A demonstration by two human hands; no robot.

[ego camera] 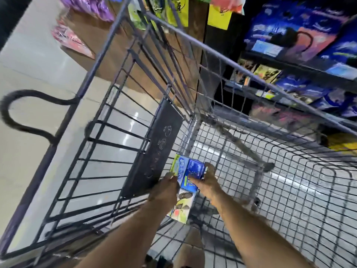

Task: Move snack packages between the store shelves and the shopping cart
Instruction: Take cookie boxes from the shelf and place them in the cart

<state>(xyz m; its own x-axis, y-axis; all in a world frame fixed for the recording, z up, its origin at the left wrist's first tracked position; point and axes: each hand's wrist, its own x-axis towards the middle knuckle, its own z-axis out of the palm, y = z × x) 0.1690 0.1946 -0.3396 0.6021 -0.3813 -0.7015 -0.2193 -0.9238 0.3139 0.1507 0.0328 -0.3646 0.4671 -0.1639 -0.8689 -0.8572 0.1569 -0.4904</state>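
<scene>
Head camera, looking down, and I've got both arms reaching into the dark metal wire shopping cart (212,50). My left hand (164,191) grips the left edge of a long blue-and-green cardboard snack box (183,206) printed with cookies, fingers curled onto it. My right hand (205,180) is wrapped round a smaller shiny blue snack pack (196,168), which sits against the top end of that box. Both packages are inside the basket, low down, just beside the dark plastic seat flap (154,151). I cannot tell whether they touch the wire floor; the picture is blurred. Off to the right, store shelves (301,60) carry blue bags (286,33). Yellow tags (219,18) hang above the cart's far end, purple bags (90,6) top left, pale tiled floor (29,64) on the left.
</scene>
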